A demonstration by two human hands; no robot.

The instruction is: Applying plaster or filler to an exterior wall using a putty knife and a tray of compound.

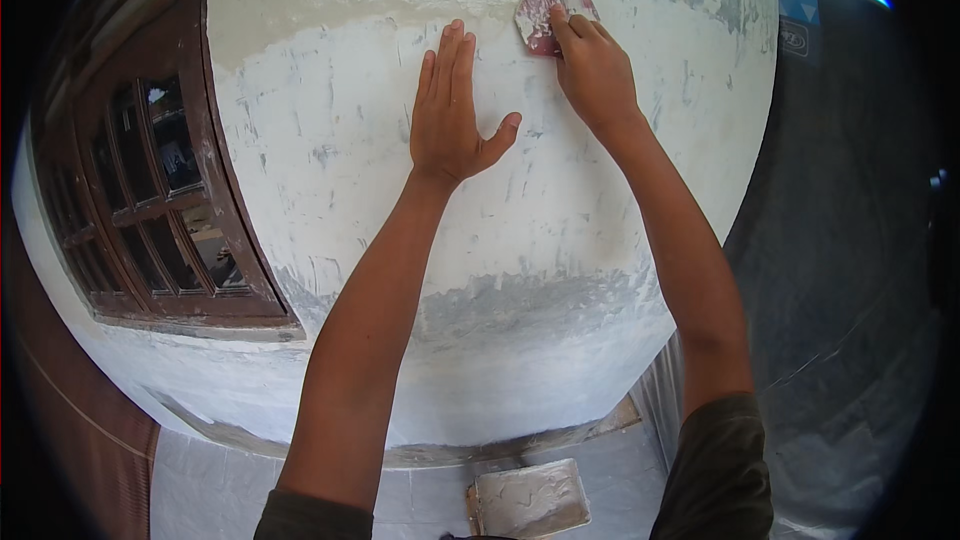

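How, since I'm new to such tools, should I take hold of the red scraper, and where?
The red scraper is probably best gripped by its lower right edge, coming from the lower right. It looks broad and flat, with pale paste smeared across its face, and the right hand holds it from that side.

The pale grey floor runs along the foot of the whitish wall. Near, slightly right of the middle, a rectangular tray with a brown left side lies there, topped with whitish paste.
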